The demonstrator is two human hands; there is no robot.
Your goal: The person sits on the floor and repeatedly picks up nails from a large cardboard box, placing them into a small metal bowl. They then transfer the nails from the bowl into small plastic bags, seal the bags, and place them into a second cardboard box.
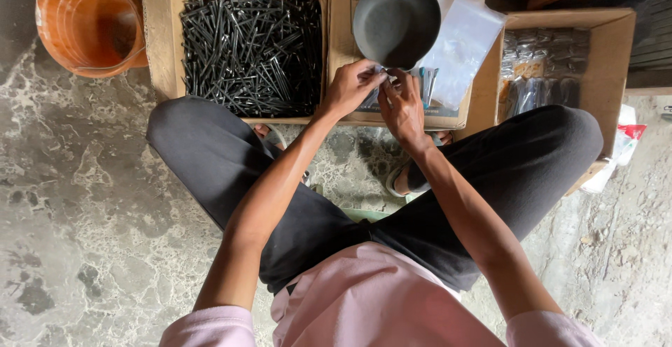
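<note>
While the person sat low with knees spread in black trousers, both bare hands met just under the round dark metal pan [397,19] at 12 o'clock. Left hand [350,86]: fingers pinched on the edge of a small clear plastic bag [425,81] holding a few thin dark pieces. Right hand [401,105]: fingertips pinched on the same bag from the 3 o'clock side, thumb close against the left hand's fingers. What exactly lay inside the bag, I could not tell.

Bag position: over the near edge of the middle open cardboard box [340,11], directly below the pan, touching or almost touching it. Loose clear plastic bags [462,35] lay in that box at 1 o'clock.

At 11 o'clock, a second cardboard box [159,35] stood full of long black nails [252,49], heaped crosswise. At 10 o'clock, beside it, stacked orange plastic buckets [87,21]. At 2 o'clock, a third cardboard box [616,46] held filled clear packets [542,70] in rows.

Floor: mottled grey concrete [77,200]. Pink sleeves and shirt hem showed at 6 o'clock.
</note>
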